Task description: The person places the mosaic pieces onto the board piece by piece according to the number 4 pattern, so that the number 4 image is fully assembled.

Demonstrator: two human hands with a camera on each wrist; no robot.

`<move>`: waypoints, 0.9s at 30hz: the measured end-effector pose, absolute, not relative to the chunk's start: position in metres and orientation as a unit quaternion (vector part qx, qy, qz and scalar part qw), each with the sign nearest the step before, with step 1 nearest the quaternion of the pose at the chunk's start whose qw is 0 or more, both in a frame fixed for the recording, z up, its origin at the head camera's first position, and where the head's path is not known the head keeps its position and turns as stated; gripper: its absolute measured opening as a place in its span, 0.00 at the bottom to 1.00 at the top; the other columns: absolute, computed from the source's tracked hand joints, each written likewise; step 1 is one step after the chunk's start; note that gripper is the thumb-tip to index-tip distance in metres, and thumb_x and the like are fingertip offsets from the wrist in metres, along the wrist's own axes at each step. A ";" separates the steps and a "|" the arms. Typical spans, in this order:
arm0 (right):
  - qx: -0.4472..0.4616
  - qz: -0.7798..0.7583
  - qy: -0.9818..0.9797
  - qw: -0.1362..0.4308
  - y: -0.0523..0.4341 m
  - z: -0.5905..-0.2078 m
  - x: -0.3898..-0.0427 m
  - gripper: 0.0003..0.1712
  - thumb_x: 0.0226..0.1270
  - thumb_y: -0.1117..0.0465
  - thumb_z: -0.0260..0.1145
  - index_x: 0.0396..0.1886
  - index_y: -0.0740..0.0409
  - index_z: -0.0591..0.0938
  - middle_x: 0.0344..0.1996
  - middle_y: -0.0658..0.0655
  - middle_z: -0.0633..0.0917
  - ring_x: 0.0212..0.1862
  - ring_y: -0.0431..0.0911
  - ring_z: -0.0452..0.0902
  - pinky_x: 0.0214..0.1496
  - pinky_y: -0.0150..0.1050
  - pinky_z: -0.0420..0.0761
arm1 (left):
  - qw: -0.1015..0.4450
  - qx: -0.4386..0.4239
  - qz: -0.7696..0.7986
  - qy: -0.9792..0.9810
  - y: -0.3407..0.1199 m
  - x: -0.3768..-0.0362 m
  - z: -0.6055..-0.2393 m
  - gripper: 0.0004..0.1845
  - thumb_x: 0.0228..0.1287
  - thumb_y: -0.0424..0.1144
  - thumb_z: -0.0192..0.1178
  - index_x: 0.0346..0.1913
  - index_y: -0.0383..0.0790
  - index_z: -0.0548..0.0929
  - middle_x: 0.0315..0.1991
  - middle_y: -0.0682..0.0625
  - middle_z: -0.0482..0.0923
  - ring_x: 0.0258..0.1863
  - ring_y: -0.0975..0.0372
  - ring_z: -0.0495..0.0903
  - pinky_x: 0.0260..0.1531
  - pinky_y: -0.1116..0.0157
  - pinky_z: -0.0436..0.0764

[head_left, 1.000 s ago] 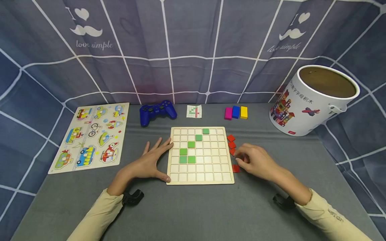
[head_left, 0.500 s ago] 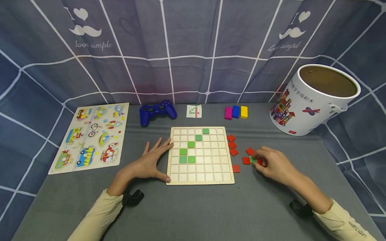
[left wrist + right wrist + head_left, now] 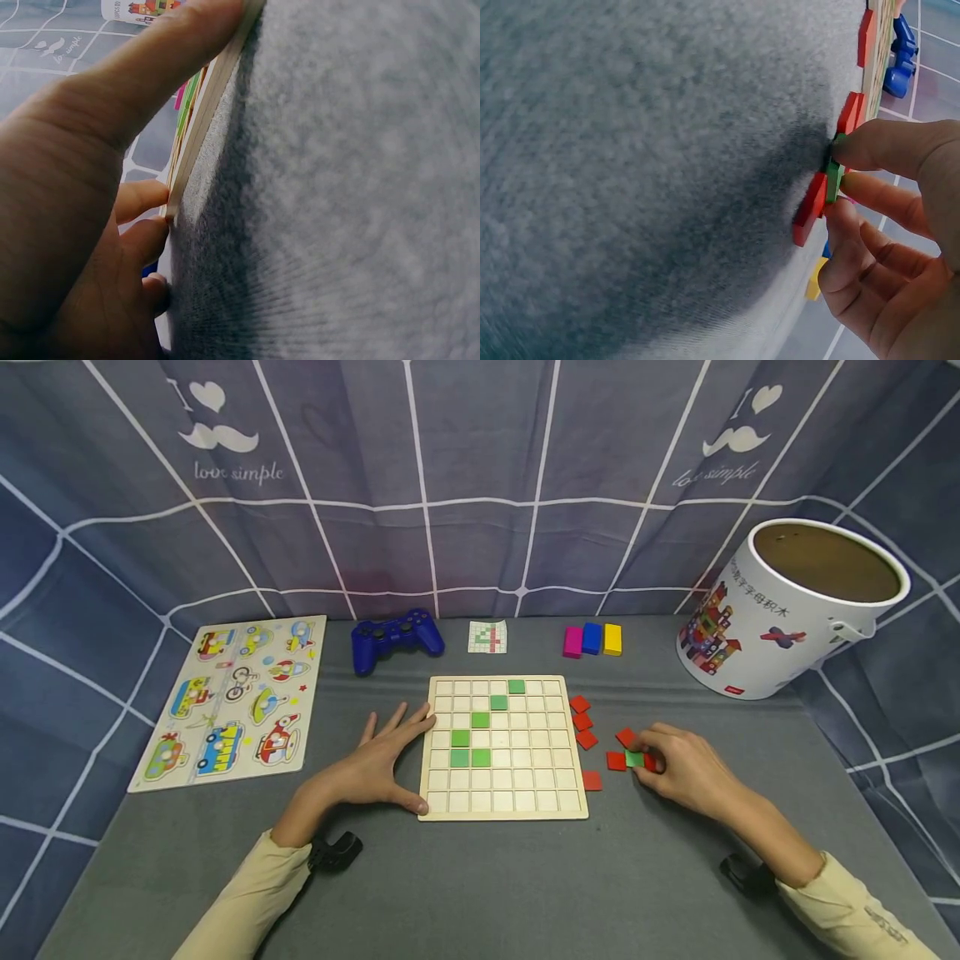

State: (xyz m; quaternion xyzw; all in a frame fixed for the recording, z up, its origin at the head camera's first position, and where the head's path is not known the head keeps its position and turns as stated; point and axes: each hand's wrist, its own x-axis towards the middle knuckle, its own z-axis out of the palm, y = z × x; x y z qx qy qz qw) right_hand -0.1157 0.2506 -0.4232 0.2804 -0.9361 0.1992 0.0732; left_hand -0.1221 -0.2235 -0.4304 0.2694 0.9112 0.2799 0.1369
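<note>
Fingers of our right hand (image 3: 678,766) pinched a small green tile (image 3: 634,759) that lay flat on the grey cloth (image 3: 480,885), to the right of the wooden grid board (image 3: 504,747). We saw the tile sitting among red tiles (image 3: 617,761), with one red tile touching its left side and another just far of it. The board lay to the left of the tile, and three red tiles stood between them along the board's right edge. Our right hand was much nearer the tile than our left hand (image 3: 378,762), which was on the other side of the board.

Our left hand lay flat with straight fingers spread, and it held nothing. Its thumb pressed the near left corner of the board and its fingertips touched the left edge.

On the board we saw five green tiles (image 3: 480,720) in a slanting line that ran from far right to near left.

The head view showed us the whole board and where the tile lay. The right wrist view showed what the head view did not: the thumb (image 3: 889,150) and a finger squeezed the thin edges of the green tile (image 3: 833,178), and it rested partly on a red tile (image 3: 810,208). The left wrist view showed only the left hand (image 3: 67,225) pressed against the board's edge (image 3: 206,105)
</note>
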 end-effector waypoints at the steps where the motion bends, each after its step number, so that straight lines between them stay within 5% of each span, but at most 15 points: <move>1: 0.281 0.199 -0.936 0.075 0.250 -0.422 -0.116 0.12 0.50 0.65 0.77 0.36 0.54 0.86 0.31 0.47 0.79 0.25 0.35 0.66 0.24 0.32 0.66 | 0.137 0.269 0.279 0.911 -0.224 -0.122 -0.430 0.69 0.35 0.67 0.78 0.81 0.50 0.53 0.81 0.51 0.40 0.78 0.47 0.32 0.67 0.36 0.26; 27: 0.353 0.293 -0.888 0.032 0.146 -0.419 -0.133 0.12 0.52 0.64 0.77 0.38 0.52 0.86 0.28 0.47 0.78 0.26 0.38 0.70 0.27 0.33 0.70 | 0.142 0.264 0.281 0.912 -0.224 -0.122 -0.432 0.70 0.35 0.67 0.78 0.81 0.49 0.52 0.81 0.53 0.38 0.79 0.49 0.31 0.68 0.38 0.24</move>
